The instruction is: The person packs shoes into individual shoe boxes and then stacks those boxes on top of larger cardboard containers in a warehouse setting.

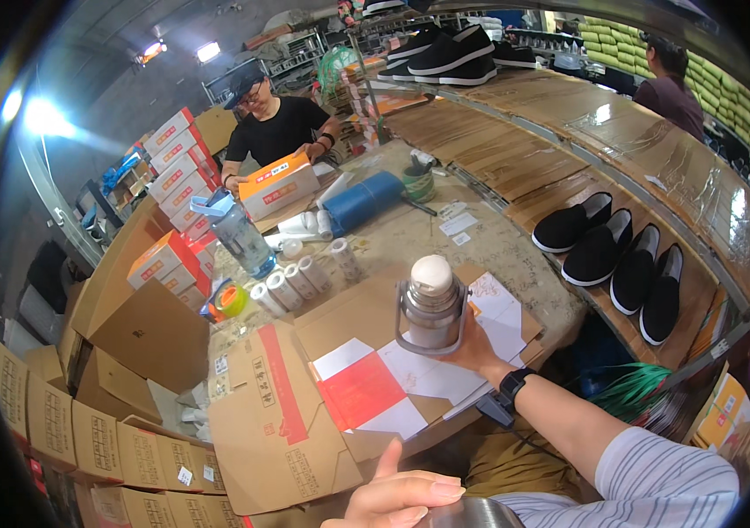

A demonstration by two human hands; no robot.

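Note:
A steel vacuum flask (430, 310) with a pale stopper and a hanging wire handle stands upright on flattened cardboard (331, 317). My right hand (474, 348), a dark watch on its wrist, grips the flask's lower right side. My left hand (400, 495) is at the bottom edge, thumb up, with its fingers curled over the rim of a shiny steel cup (474, 514) that is mostly cut off. Red and white paper sheets (366, 387) lie on the cardboard beside the flask.
Several white tape rolls (291, 283), a clear blue water bottle (241, 233) and a blue roll (362, 201) sit on the table. A person in black (276, 130) across the table holds an orange and white box (280, 185). Black slip-on shoes (617, 257) lie on the shelf at right; cartons (142, 326) are stacked at left.

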